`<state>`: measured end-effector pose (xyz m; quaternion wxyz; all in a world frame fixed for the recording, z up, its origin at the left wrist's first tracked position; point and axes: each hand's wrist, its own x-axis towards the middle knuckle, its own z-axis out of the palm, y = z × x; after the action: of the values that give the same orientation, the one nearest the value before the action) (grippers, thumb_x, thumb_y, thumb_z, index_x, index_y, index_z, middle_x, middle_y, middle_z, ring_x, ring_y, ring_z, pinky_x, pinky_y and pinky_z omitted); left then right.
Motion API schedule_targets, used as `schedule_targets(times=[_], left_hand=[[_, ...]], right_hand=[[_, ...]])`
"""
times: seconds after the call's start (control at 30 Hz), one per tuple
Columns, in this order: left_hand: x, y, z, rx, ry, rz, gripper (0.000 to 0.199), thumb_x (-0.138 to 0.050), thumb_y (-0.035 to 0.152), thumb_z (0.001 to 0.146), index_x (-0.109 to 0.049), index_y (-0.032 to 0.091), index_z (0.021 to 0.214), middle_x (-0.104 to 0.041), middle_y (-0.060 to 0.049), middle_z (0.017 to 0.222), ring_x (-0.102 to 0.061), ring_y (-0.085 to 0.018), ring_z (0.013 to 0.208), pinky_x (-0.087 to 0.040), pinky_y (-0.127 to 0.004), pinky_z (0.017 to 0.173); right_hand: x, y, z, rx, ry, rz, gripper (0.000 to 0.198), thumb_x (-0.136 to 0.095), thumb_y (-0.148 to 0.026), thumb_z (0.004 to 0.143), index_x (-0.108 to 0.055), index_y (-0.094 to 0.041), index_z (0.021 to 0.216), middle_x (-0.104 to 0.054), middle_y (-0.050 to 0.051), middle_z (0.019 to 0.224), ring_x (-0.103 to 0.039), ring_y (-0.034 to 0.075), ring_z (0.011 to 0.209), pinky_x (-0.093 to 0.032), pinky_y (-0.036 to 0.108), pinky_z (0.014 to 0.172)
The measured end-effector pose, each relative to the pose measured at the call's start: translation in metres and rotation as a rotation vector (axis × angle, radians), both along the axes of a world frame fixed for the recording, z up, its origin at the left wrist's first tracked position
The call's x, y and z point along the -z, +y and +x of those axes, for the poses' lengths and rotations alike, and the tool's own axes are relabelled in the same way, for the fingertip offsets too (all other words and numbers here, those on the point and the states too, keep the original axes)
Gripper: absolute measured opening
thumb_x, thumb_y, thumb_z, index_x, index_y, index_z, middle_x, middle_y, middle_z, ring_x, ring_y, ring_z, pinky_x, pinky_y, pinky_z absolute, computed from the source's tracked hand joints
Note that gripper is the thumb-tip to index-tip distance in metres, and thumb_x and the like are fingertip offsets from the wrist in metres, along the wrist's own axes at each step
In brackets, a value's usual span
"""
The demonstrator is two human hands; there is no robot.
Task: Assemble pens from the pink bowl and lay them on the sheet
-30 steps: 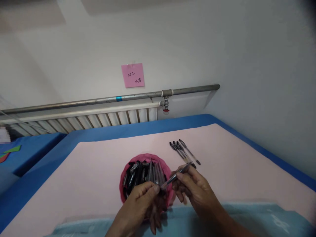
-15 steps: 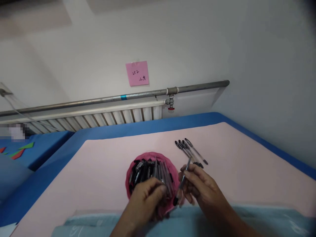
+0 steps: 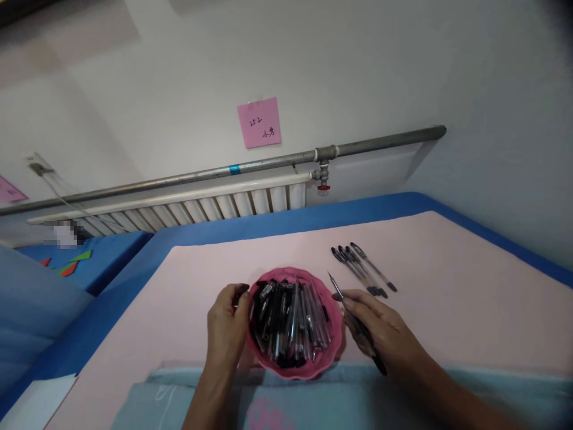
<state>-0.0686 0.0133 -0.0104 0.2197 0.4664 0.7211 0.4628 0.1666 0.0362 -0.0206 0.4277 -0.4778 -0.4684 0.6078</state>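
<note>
My right hand (image 3: 373, 319) grips a pen (image 3: 360, 328) to the right of the basket. Its thin metal point is bare and tilts up to the left; the dark end slants down under my palm. At the basket's left rim is my left hand (image 3: 226, 325), with fingers curled and thumb close to them. Its fingertips look dark, and what they hold, if anything, is unclear. Between my hands stands a round pink basket (image 3: 298, 376), with clear pen barrels (image 3: 316, 316) on its right side and black pen parts (image 3: 273, 304) on its left.
Several capped pens (image 3: 358, 266) lie side by side on the pink table cover (image 3: 447, 286), right of the basket. A light blue cloth (image 3: 201, 397) runs along the near edge. Beyond the blue table border (image 3: 340, 218) are a radiator (image 3: 224, 206) and a wall pipe.
My left hand has come out of the basket to its left rim. The pen in my right hand has swung round, its bare point now up-left. The camera view has shifted slightly.
</note>
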Motion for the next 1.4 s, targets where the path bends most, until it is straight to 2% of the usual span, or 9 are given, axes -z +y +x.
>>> schedule_targets(times=[0.1, 0.27, 0.6, 0.77, 0.97, 1.13, 1.27, 1.33, 1.4], left_hand=[[0.000, 0.001, -0.011, -0.060, 0.050, 0.039, 0.020, -0.051, 0.029, 0.074, -0.064, 0.021, 0.087, -0.068, -0.005, 0.092, -0.061, -0.019, 0.080, -0.047, -0.032, 0.072], [-0.001, 0.002, -0.019, -0.027, 0.158, -0.025, 0.018, -0.049, 0.022, 0.072, -0.065, 0.021, 0.079, -0.068, -0.004, 0.085, -0.062, -0.019, 0.079, -0.046, -0.034, 0.076], [0.005, 0.005, -0.012, 0.072, 0.231, -0.053, 0.019, -0.048, 0.019, 0.074, -0.066, 0.019, 0.082, -0.064, -0.007, 0.093, -0.060, -0.019, 0.084, -0.048, -0.033, 0.075], [0.019, 0.017, -0.010, 0.121, 0.493, 0.072, 0.033, -0.045, 0.018, 0.080, -0.062, 0.019, 0.108, -0.059, -0.011, 0.113, -0.053, -0.025, 0.107, -0.044, -0.040, 0.091], [0.018, 0.036, -0.003, 0.242, 0.696, -0.001, 0.029, -0.042, 0.017, 0.084, -0.067, 0.018, 0.100, -0.059, -0.012, 0.115, -0.053, -0.024, 0.104, -0.044, -0.038, 0.089], [0.015, 0.039, 0.003, 0.252, 0.715, -0.021, 0.023, -0.044, 0.012, 0.081, -0.066, 0.018, 0.088, -0.063, -0.008, 0.092, -0.056, -0.021, 0.088, -0.044, -0.034, 0.081], [0.016, 0.039, 0.004, 0.199, 0.714, 0.023, 0.021, -0.044, 0.012, 0.082, -0.064, 0.016, 0.081, -0.062, -0.009, 0.090, -0.054, -0.022, 0.088, -0.043, -0.036, 0.082], [0.014, 0.035, 0.006, 0.129, 0.605, 0.113, 0.017, -0.045, 0.015, 0.082, -0.063, 0.016, 0.083, -0.062, -0.010, 0.093, -0.054, -0.022, 0.091, -0.042, -0.036, 0.084], [0.010, 0.028, 0.008, 0.074, 0.336, 0.192, 0.013, -0.050, 0.021, 0.081, -0.061, 0.017, 0.085, -0.062, -0.007, 0.090, -0.056, -0.020, 0.087, -0.043, -0.034, 0.082]], right_hand=[[-0.003, -0.001, -0.002, 0.019, -0.026, 0.022, 0.034, -0.059, -0.049, 0.075, -0.061, -0.018, 0.088, -0.042, -0.009, 0.043, -0.034, 0.008, 0.035, -0.024, 0.021, 0.035], [-0.005, -0.004, -0.003, 0.022, -0.056, 0.056, 0.032, -0.059, -0.048, 0.076, -0.063, -0.019, 0.088, -0.044, -0.008, 0.044, -0.034, 0.008, 0.036, -0.026, 0.021, 0.036], [-0.001, -0.003, -0.003, -0.007, -0.040, 0.029, 0.033, -0.061, -0.047, 0.074, -0.062, -0.019, 0.092, -0.045, -0.008, 0.045, -0.035, 0.008, 0.039, -0.024, 0.021, 0.038], [-0.004, -0.004, -0.004, -0.018, -0.046, 0.028, 0.030, -0.060, -0.046, 0.076, -0.062, -0.020, 0.091, -0.045, -0.008, 0.046, -0.034, 0.008, 0.039, -0.024, 0.021, 0.038], [-0.005, -0.004, -0.005, -0.018, -0.049, 0.043, 0.031, -0.060, -0.044, 0.076, -0.063, -0.019, 0.093, -0.047, -0.007, 0.047, -0.036, 0.008, 0.040, -0.026, 0.020, 0.037], [-0.004, -0.003, -0.006, -0.048, -0.093, 0.025, 0.036, -0.057, -0.046, 0.077, -0.061, -0.018, 0.098, -0.043, -0.008, 0.046, -0.035, 0.008, 0.039, -0.026, 0.020, 0.036], [-0.003, -0.003, -0.005, -0.040, -0.105, 0.035, 0.036, -0.055, -0.047, 0.079, -0.060, -0.018, 0.100, -0.041, -0.008, 0.047, -0.033, 0.008, 0.040, -0.024, 0.020, 0.037], [-0.002, -0.004, -0.003, -0.035, -0.116, 0.061, 0.037, -0.053, -0.047, 0.081, -0.059, -0.018, 0.103, -0.042, -0.008, 0.048, -0.034, 0.008, 0.040, -0.025, 0.020, 0.038], [-0.001, -0.005, -0.002, -0.056, -0.150, 0.126, 0.037, -0.051, -0.047, 0.082, -0.059, -0.018, 0.104, -0.045, -0.006, 0.051, -0.038, 0.009, 0.042, -0.030, 0.021, 0.040]])
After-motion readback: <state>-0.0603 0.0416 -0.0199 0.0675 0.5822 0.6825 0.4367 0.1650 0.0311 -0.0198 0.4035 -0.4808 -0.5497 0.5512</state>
